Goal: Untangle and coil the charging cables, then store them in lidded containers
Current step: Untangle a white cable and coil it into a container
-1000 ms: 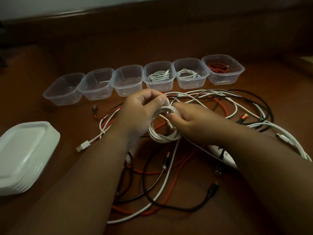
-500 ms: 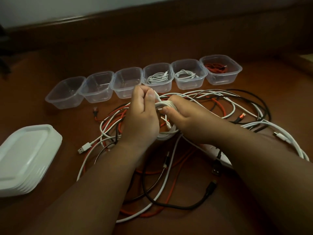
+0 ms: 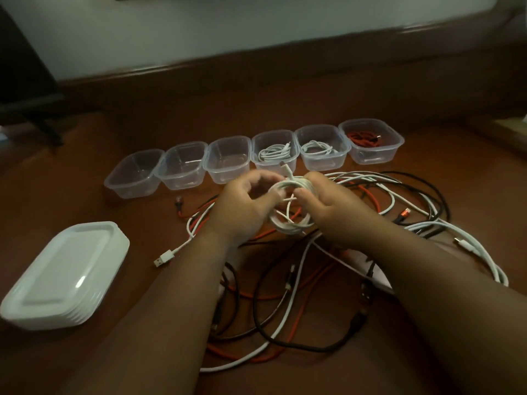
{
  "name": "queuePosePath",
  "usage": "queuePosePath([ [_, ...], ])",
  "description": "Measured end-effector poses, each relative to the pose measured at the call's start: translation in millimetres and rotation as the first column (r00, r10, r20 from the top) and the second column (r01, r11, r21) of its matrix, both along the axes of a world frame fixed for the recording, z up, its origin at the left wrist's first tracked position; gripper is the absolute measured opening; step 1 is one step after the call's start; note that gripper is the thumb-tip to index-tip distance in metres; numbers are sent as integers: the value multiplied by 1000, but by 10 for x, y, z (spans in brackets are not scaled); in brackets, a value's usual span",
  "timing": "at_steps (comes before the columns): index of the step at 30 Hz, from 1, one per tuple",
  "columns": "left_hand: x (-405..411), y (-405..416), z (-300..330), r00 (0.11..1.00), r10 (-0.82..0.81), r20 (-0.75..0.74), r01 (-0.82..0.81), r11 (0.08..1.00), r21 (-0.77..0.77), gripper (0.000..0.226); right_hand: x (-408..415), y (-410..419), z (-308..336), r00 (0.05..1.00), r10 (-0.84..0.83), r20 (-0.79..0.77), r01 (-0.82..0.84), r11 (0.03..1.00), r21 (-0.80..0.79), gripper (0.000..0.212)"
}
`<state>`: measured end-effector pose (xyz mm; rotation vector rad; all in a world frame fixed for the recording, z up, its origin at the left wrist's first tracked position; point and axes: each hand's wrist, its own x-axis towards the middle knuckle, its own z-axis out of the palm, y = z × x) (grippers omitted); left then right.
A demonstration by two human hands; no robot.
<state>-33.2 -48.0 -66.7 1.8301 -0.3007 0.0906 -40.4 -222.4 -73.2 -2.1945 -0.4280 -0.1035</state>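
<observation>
A white cable coil (image 3: 288, 222) sits between my two hands above the tangle. My left hand (image 3: 242, 206) grips its left side and my right hand (image 3: 333, 206) pinches its right side, with the plug end poking up at the top. Below and to the right lies a tangled pile of white, black and orange cables (image 3: 385, 212). A row of clear containers stands behind: three empty ones (image 3: 182, 166) on the left, two with white coils (image 3: 275, 151) (image 3: 319, 146), and one with an orange coil (image 3: 368, 138).
A stack of white lids (image 3: 65, 272) lies at the left on the brown wooden surface (image 3: 71, 201). A loose white USB plug (image 3: 162, 259) lies beside my left forearm. A raised wooden rim runs along the back below a pale wall.
Both hands have lifted the white coil slightly toward the containers and turned it; its plug end now sticks up above the coil. The view has tilted up, showing more wall.
</observation>
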Motion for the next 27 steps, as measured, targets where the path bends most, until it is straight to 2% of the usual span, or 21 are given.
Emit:
queuePosePath([
  [1, 0, 45, 20, 1000, -9, 28, 6, 995, 102, 14, -5, -19, 5, 1000, -4, 23, 4, 1000, 5, 13],
  [3, -19, 107, 69, 1000, -18, -1, 18, 987, 159, 15, -28, -7, -3, 999, -7, 39, 5, 999, 44, 13],
  [7, -2, 221, 192, 996, 85, -37, -82, 994, 79, 9, -44, 96, 24, 998, 25, -60, -4, 945, 328, 14],
  [9, 95, 329, 286, 983, 176, -51, -175, 984, 28, 8, -26, 121, 108, 996, -7, -88, 40, 921, 387, 22],
  [11, 281, 487, 374, 966, 248, -67, -249, 968, -6, 7, 39, 132, 161, 995, -77, -70, 90, 971, 223, 26],
  [13, 538, 646, 411, 943, 318, -103, -323, 946, -35, 5, 148, 173, 144, 994, -93, -48, 90, 994, -63, 36],
  [15, 817, 780, 403, 908, 401, -121, -409, 911, -50, 5, 282, 253, 71, 999, -42, -19, 34, 941, -337, 52],
  [17, 1077, 865, 362, 876, 469, -107, -474, 880, -26, 9, 387, 342, -26, 997, 72, -16, -70, 857, -510, 64],
  [19, 1311, 896, 294, 852, 523, -43, -518, 851, 80, 7, 467, 405, -130, 988, 156, -18, -137, 803, -580, 68],
  [21, 1511, 888, 214, 840, 539, 62, -535, 805, 256, 10, 530, 425, -249, 984, 176, 8, -140, 808, -573, 69],
  [24, 1753, 814, 120, 867, 457, 197, -485, 685, 544, 9, 592, 415, -364, 985, 172, 14, -137, 830, -540, 69],
  [27, 1910, 725, 110, 898, 367, 243, -425, 576, 698, 18, 613, 402, -398, 984, 175, 13, -142, 834, -532, 69],
])
